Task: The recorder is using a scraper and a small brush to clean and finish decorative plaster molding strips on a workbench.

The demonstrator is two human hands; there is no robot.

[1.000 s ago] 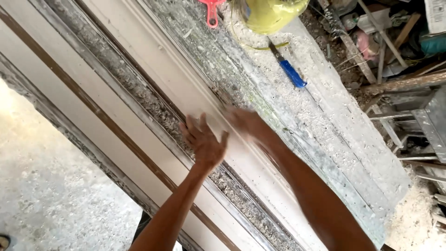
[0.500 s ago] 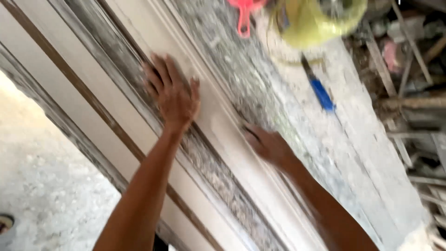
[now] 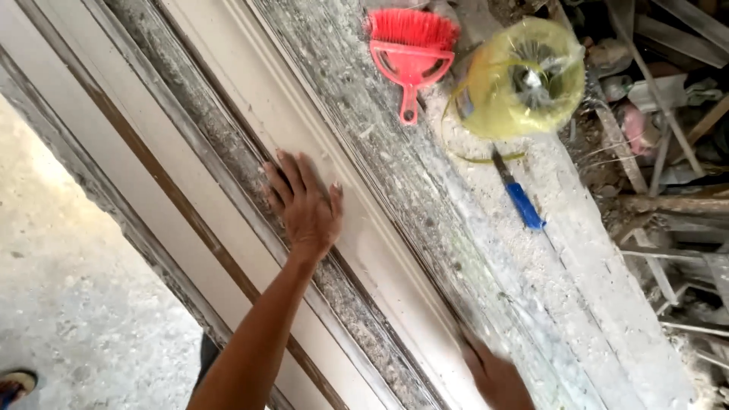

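A long white plaster moulding (image 3: 258,106) lies diagonally on a dusty workbench (image 3: 562,273). My left hand (image 3: 304,203) rests flat on the moulding, fingers spread, palm down, holding nothing. My right hand (image 3: 497,380) is low in the view, blurred, pressed against the moulding's right edge near the bench surface; whether it grips anything is unclear.
A red hand brush (image 3: 410,45) and a yellow plastic bag with something inside (image 3: 524,80) lie at the far end of the bench. A blue-handled tool (image 3: 520,199) lies beside them. Scrap wood and debris (image 3: 668,152) pile up at the right. Concrete floor (image 3: 68,304) is at the left.
My left hand slid up along the moulding and then settled flat. My right hand moved down and toward me along the moulding's right edge.
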